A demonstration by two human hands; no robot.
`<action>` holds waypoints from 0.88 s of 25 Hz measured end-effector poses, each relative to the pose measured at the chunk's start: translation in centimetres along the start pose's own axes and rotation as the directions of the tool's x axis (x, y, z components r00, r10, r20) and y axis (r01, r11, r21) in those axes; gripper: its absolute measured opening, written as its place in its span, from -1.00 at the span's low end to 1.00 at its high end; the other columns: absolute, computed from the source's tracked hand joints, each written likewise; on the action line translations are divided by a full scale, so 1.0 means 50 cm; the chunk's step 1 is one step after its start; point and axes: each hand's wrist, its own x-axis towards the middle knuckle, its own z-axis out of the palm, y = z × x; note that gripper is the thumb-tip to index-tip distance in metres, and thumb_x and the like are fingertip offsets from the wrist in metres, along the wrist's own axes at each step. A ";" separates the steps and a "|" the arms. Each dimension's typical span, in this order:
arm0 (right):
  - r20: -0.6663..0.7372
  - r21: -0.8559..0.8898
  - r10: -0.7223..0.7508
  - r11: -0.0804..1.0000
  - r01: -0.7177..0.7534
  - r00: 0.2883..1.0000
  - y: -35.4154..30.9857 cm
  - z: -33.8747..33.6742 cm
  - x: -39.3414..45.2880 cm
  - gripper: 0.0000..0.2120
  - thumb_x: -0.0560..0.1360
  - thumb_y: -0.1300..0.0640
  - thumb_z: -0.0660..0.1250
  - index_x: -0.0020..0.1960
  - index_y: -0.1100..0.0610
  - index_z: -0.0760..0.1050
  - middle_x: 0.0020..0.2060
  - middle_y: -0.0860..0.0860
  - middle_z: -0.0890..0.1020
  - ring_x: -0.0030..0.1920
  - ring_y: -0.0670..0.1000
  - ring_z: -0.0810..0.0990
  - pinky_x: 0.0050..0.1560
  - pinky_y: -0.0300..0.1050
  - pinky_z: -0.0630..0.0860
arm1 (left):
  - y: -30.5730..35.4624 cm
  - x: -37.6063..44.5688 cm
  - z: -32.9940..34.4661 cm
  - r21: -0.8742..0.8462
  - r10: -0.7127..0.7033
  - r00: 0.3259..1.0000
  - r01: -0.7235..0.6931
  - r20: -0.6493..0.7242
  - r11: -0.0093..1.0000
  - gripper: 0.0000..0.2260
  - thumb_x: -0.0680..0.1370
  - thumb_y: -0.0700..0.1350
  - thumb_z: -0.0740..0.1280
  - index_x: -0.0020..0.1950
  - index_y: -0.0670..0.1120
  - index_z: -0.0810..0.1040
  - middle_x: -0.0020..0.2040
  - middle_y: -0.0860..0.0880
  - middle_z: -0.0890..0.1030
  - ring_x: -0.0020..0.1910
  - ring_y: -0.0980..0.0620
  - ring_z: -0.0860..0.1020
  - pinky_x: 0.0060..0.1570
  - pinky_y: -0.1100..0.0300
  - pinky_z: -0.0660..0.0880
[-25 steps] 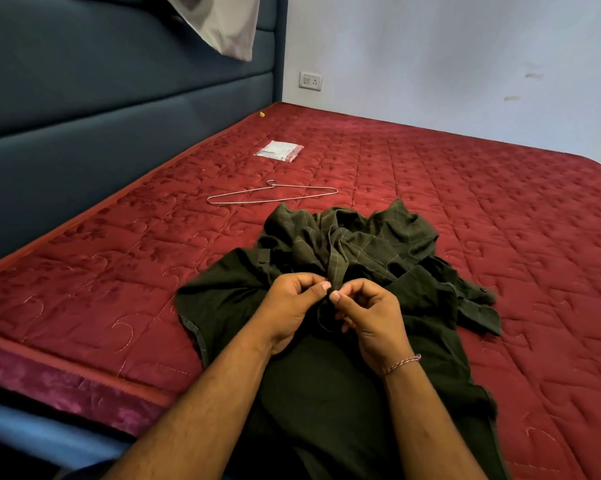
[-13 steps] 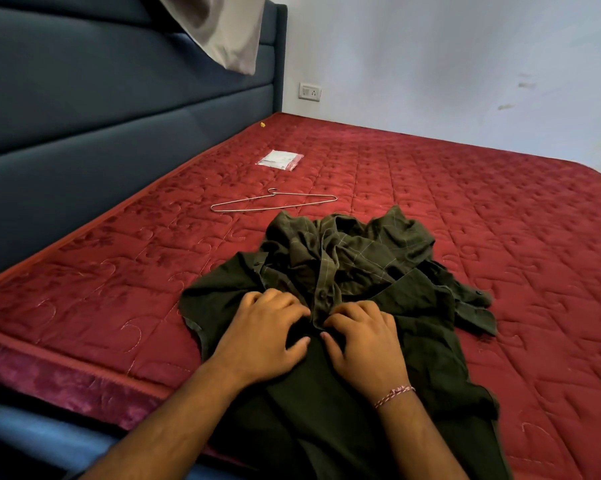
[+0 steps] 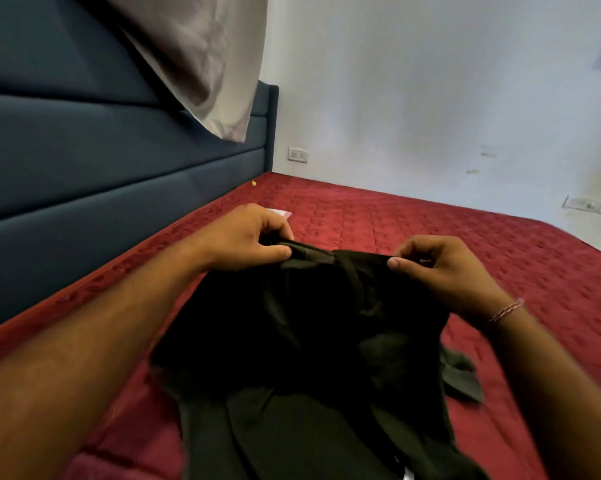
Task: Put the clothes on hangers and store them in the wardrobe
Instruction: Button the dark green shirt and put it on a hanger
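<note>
So both hands were clamped on the top edge of the dark green shirt [image 3: 302, 327], left hand [image 3: 236, 237] and right hand [image 3: 444, 268] set apart, pinching it up off the red mattress [image 3: 430, 223], probably to spread the shoulders for a hanger. No hanger in sight though.

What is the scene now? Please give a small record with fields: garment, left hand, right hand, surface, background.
garment: dark green shirt, top edge lifted, lower part on the bed
left hand: left hand pinches the top edge
right hand: right hand pinches the top edge
surface: red quilted mattress
background: blue headboard, white wall
</note>
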 end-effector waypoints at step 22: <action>-0.066 0.083 0.489 0.871 -0.484 0.870 0.203 0.277 -0.024 -0.77 0.51 0.14 0.49 -0.30 0.16 0.63 -0.46 -0.04 0.60 -0.40 -0.09 0.58 -0.29 -0.10 0.51 | -0.074 0.046 0.391 -0.372 -0.564 0.789 0.461 -0.243 0.805 -0.84 0.50 -0.07 0.51 -0.26 -0.08 0.71 -0.32 0.00 0.70 -0.30 0.09 0.64 -0.22 0.16 0.53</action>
